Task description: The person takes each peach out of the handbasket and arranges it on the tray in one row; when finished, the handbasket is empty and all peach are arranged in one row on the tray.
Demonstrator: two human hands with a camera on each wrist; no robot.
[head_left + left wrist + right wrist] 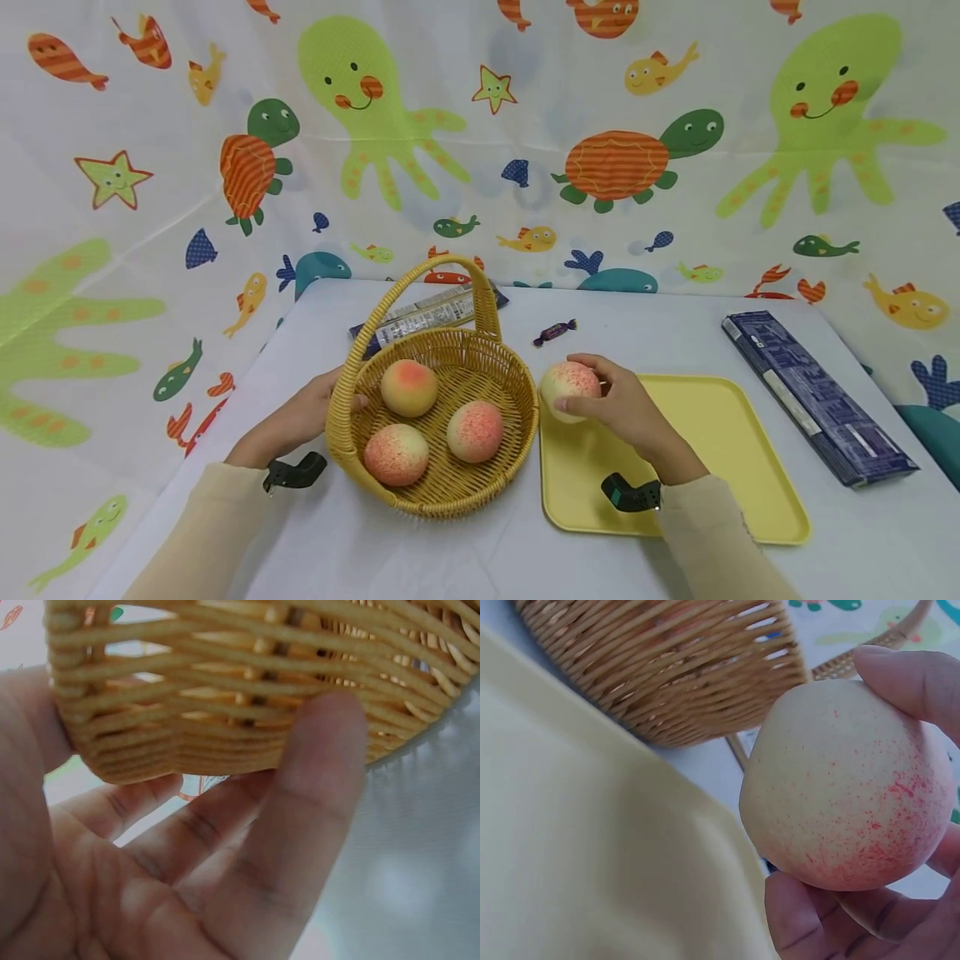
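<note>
My right hand (pixel 630 408) grips one peach (pixel 570 390) just over the yellow tray (pixel 735 467) beside the wicker basket (pixel 442 492); my left hand (pixel 300 417) rests flat against the basket's wall, three peaches (pixel 408 387) left inside

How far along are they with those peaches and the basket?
Nothing lies on the yellow tray so far. In hand: the right hand grips one peach above the tray's near corner, beside the basket, while the left hand rests against the basket's side. Three peaches sit in the basket. Which way the held peach is headed, I cannot tell.
</note>
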